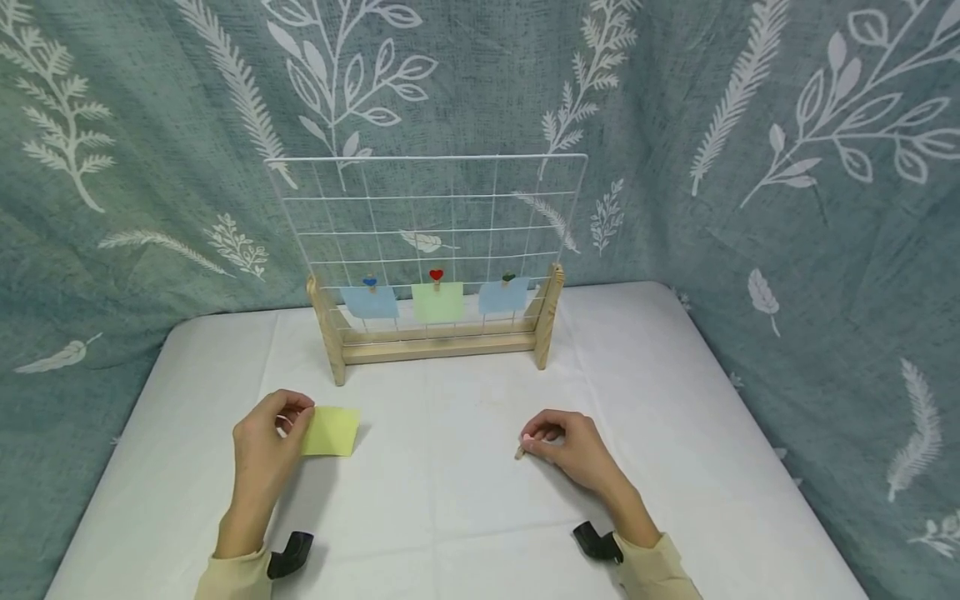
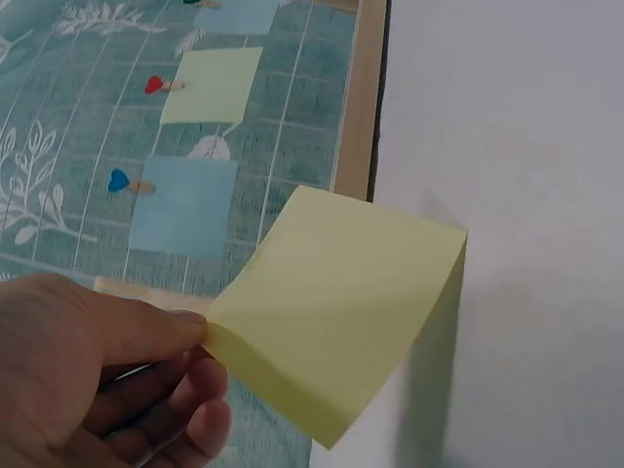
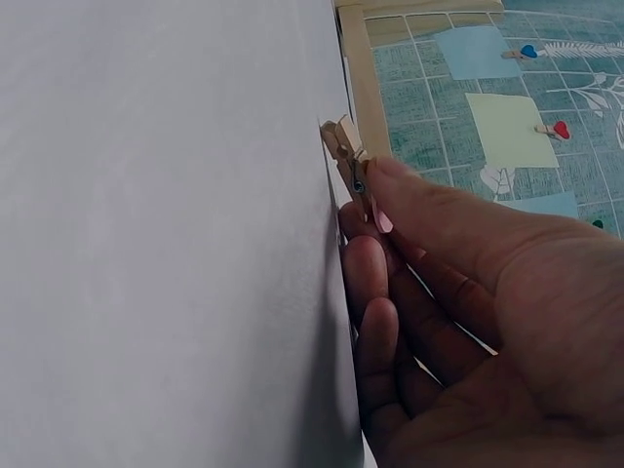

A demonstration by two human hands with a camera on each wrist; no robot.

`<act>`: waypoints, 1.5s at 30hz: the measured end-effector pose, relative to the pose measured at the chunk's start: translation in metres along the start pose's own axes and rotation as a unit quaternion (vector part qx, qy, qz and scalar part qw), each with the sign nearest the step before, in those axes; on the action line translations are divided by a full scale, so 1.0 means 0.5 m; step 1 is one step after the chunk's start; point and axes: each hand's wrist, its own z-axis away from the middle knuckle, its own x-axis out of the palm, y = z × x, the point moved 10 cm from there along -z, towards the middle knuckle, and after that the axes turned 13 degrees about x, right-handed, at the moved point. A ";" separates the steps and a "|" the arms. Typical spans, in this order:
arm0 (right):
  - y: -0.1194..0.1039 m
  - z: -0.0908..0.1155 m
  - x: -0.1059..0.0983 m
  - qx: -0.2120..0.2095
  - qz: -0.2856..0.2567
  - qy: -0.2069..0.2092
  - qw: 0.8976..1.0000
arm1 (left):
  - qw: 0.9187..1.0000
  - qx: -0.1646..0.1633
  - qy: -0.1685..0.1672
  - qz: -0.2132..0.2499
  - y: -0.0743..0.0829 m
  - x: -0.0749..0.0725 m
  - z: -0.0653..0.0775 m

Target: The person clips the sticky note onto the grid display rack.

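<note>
Pinched by one corner between thumb and fingers of my left hand [image 1: 264, 442] is a yellow sticky note [image 1: 331, 432], raised over the table. In the left wrist view the note [image 2: 341, 312] bends slightly and casts a shadow. My right hand [image 1: 573, 450] pinches a small wooden clothespin [image 3: 349, 166] with a pink ornament [image 3: 381, 215], low above the white cloth. Behind both hands stands a white wire grid [image 1: 427, 231] in a wooden base [image 1: 438, 348]. On it hang a blue note [image 1: 371, 302], a pale green note [image 1: 438, 303] and another blue note [image 1: 503, 297].
The three hung notes are held by clothespins with a blue heart [image 1: 370, 282], a red heart [image 1: 437, 275] and a dark green heart [image 1: 508, 277]. A white cloth [image 1: 442, 492] covers the table. Leaf-patterned teal fabric [image 1: 480, 92] hangs behind.
</note>
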 end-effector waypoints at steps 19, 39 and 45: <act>0.005 0.001 0.002 0.009 -0.003 0.004 1.000 | 0.995 0.083 0.033 0.051 0.099 0.029 -0.126; -0.116 0.028 -0.030 -0.034 -0.090 -0.002 0.995 | 0.989 0.120 0.043 0.077 0.154 0.032 -0.177; -0.109 0.001 -0.046 -0.039 -0.117 0.044 0.991 | 0.988 0.122 0.046 0.083 0.159 0.031 -0.186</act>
